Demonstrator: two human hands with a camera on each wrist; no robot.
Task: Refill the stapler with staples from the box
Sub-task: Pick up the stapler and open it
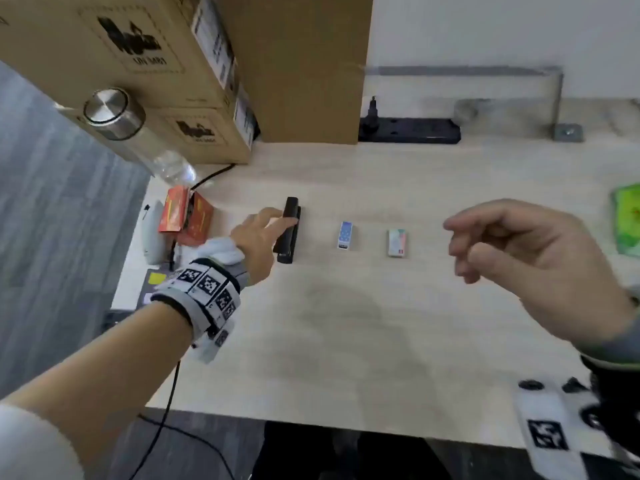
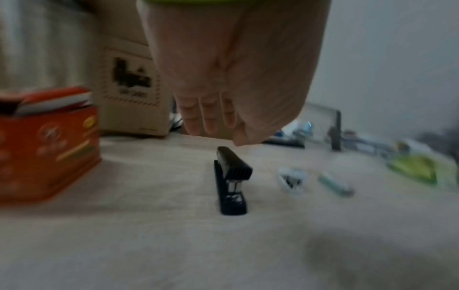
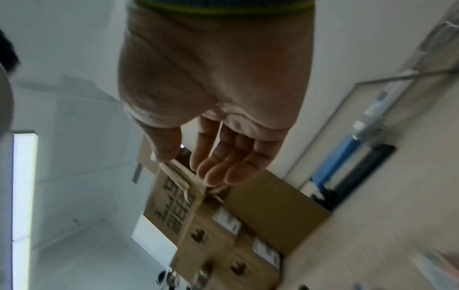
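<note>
A black stapler (image 1: 289, 230) lies closed on the light wooden table (image 1: 346, 323), left of centre. My left hand (image 1: 277, 218) reaches over it with straight fingers. In the left wrist view this hand (image 2: 213, 127) hovers just above the stapler (image 2: 232, 176); whether it touches cannot be told. To the right of the stapler lie a small blue-white staple box (image 1: 345, 235) and a pale green-pink one (image 1: 396, 242). My right hand (image 1: 460, 244) hangs in the air right of them, fingers loosely bent. Its palm (image 3: 216, 170) is empty.
Stacked cardboard boxes (image 1: 156, 64) stand at the back left, with a metal-capped bottle (image 1: 114, 116) before them. An orange box (image 1: 187, 216) sits left of the stapler. A black power strip (image 1: 408, 130) lies at the back, a green packet (image 1: 628, 220) at the right edge.
</note>
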